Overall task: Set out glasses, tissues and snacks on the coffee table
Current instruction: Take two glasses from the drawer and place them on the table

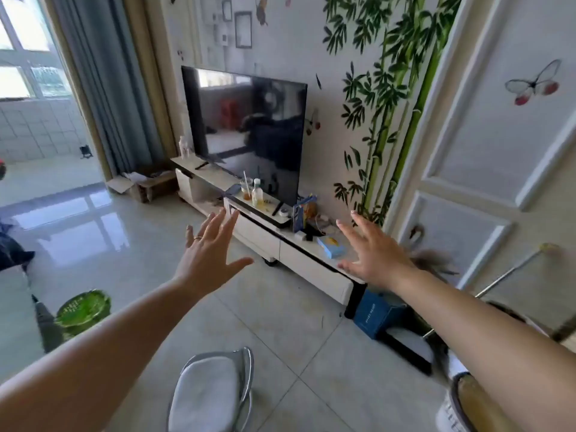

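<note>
A person's left hand (212, 254) and right hand (374, 254) stretch toward the TV stand (311, 266), fingers spread wide, holding nothing, likely reaching for the tissue pack (331, 247) lying on it.

No text, label or number can be read anywhere here. The dark blue cardboard box (375, 313) on the floor at the right end of the long white TV cabinet (314, 269) bears a short line of pale marks (too small and blurred to make out). The round green tin lid (83, 311) at the left edge carries light printing, also smeared past reading. The small light blue packet (331, 247) near the cabinet's right end shows only a yellow patch.
</note>
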A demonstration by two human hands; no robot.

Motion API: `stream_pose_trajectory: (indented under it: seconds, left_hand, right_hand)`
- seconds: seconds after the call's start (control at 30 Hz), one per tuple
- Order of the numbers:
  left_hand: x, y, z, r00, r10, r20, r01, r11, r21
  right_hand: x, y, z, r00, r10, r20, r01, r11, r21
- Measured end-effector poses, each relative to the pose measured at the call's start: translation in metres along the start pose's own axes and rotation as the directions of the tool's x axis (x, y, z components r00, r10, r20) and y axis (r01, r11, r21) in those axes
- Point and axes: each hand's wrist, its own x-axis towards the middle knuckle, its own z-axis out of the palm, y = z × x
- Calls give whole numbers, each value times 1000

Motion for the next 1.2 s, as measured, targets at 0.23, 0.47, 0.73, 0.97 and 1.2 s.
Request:
stream_pose_trajectory:
  seconds: [0.23,0.47,0.73,0.97,1.2]
  left_hand:
    - [96,14,132,980,21,199,-11,999,-48]
    - [203,16,239,916,-26,400,55,997,-59]
    - [290,-1,295,859,-10,512,61,995,-84]
    - [407,-59,353,825,104,556,-37,991,-131]
    - [551,-130,445,672,268,690,-113,958,-262]
  right_hand:
    - [57,102,99,985,115,125,-121,992,44]
    - [149,188,157,940,144,311,-182,978,99]
    - [254,229,190,923,160,351,-232,957,174]
    - [360,234,232,891,267,368,-368,899,239]
    - [467,210,312,728,489,481,-649,718,253]
